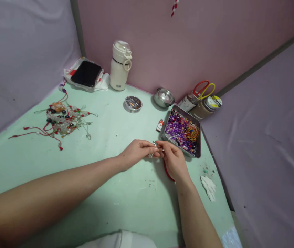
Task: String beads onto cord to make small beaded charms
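Observation:
My left hand (139, 152) is closed, its thumb and fingers pinching a small cluster of clear beads (150, 155). Right beside it, my right hand (174, 158) holds red-handled scissors (168, 171); their metal tips point up and left between the two hands, close to the left fingertips. Part of the red handle shows below the right palm, and the rest is hidden. Just beyond the right hand lies a metal tray (199, 146) filled with purple, red and dark beads and a tangle of orange cord.
Beaded strings (64, 120) lie at the left. Along the back stand a phone (86, 73), a cream bottle (120, 67), a round tin (133, 103), a metal bowl (164, 97) and jars (205, 106). Crumpled tissue (208, 188) lies at the right.

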